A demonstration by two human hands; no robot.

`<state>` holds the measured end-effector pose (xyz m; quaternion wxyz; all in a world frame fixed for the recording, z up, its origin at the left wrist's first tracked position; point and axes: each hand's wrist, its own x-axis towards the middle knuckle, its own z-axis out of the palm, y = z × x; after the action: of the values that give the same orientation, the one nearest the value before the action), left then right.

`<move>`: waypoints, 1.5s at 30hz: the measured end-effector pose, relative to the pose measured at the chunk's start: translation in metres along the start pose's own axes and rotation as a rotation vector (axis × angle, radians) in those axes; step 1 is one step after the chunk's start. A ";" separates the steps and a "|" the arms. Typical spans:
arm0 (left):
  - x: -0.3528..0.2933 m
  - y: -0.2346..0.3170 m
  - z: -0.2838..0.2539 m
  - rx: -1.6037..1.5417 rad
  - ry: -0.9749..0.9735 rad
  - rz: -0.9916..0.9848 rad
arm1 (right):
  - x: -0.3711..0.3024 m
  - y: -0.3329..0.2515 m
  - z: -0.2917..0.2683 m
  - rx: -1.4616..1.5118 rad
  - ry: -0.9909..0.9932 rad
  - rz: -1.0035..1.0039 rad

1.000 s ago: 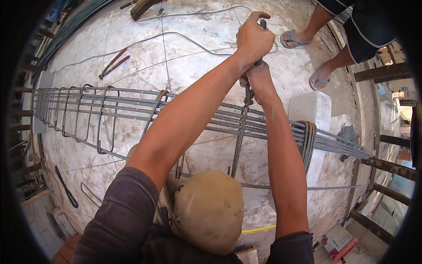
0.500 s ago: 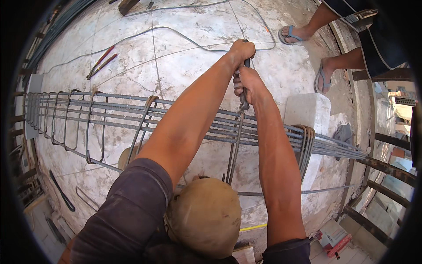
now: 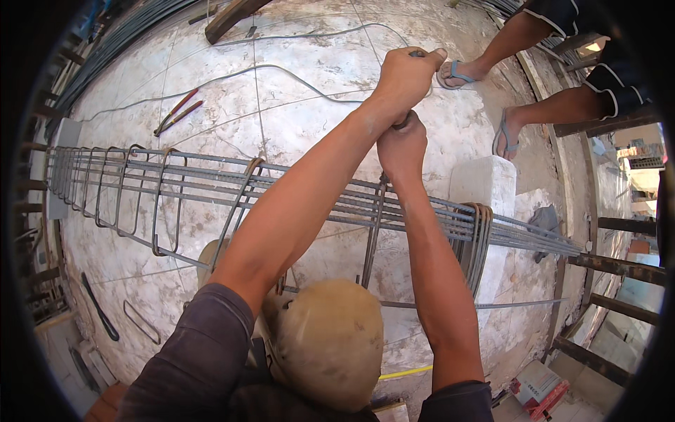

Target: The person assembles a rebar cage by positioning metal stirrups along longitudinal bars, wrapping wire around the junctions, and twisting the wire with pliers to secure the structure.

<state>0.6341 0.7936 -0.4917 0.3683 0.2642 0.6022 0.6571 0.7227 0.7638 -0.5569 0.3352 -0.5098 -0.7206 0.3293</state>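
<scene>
Whitish, dusty tiled floor (image 3: pixel 309 126) of a work site. Long grey ribbed-steel rebar cage (image 3: pixel 355 204) runs from near the floor's left edge to its right edge, passing over a white rectangular block (image 3: pixel 485 183) at the right end. Bunched bent-steel hoops (image 3: pixel 480 239) hang on the bars there.

Left hand (image 3: pixel 406 74) closed around the top of a dark metal bar-shaped tool (image 3: pixel 418 53), thumb past its end. Right hand (image 3: pixel 403 148) closed lower on the same tool, just below the left. Tool stands beyond the cage's far side, by the upper end of a slim brownish steel hoop (image 3: pixel 373 232); its working end is hidden by the right hand, so contact can't be told.

Doing it well, my judgement: seat the tool fully on the hoop's end before loading it, both hands in line along the shaft, steady pull rather than a jerk, bars held from rolling. A slip would likely throw the hands toward the far side, where another person's foot in a blue flip-flop (image 3: pixel 464 72) stands near. Red-handled cutters (image 3: pixel 184 103) lie toward the floor's far-left corner, well apart from both hands.
</scene>
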 end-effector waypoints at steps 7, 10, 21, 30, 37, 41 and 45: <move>0.023 -0.013 -0.008 -0.226 -0.206 -0.201 | 0.019 0.002 -0.004 0.595 -0.391 0.262; 0.049 -0.044 -0.007 -0.242 -0.204 -0.353 | 0.029 0.014 0.007 0.512 -0.402 0.413; 0.093 -0.144 -0.010 -0.407 -0.285 -0.802 | 0.040 0.057 0.039 0.337 -0.395 0.757; 0.023 -0.053 0.030 0.726 0.234 0.277 | 0.029 0.040 0.020 0.163 -0.109 0.425; -0.017 -0.006 0.016 0.634 0.174 0.520 | -0.010 -0.004 -0.002 0.360 0.147 0.135; -0.022 0.003 0.000 0.453 0.156 0.418 | 0.018 0.009 -0.041 0.278 -0.411 0.056; 0.007 -0.017 -0.011 0.310 0.049 0.273 | 0.034 0.012 -0.027 0.665 -0.701 0.254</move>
<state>0.6240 0.7925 -0.5111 0.2160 0.3810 0.6634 0.6067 0.7423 0.8031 -0.5465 0.1742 -0.3178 -0.5782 0.7310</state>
